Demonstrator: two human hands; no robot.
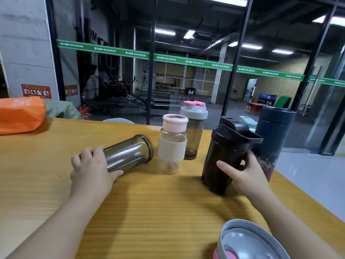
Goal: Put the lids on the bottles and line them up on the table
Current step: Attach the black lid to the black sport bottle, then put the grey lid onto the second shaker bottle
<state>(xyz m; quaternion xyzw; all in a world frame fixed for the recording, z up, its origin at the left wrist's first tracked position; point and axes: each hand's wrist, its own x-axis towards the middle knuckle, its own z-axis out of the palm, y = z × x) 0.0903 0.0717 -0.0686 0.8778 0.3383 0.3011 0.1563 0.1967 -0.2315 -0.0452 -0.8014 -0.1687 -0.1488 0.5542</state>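
A lidless smoky-grey bottle (128, 153) lies on its side on the wooden table (149, 202), its open threaded mouth pointing right. My left hand (92, 169) grips its base end. My right hand (244, 171) holds the lower body of a black shaker bottle (224, 157), which leans a little and wears its black lid. A clear bottle with a pink lid and cream sleeve (172, 144) stands between them. Behind it stands a grey shaker with a grey-and-pink lid (194, 128). A loose grey-and-pink lid (250, 242) lies upside down at the near edge.
A tall dark blue flask (270, 139) with its cap on stands at the right table edge, behind the black shaker. An orange bag (20, 114) lies at the far left corner. A glass wall runs behind the table.
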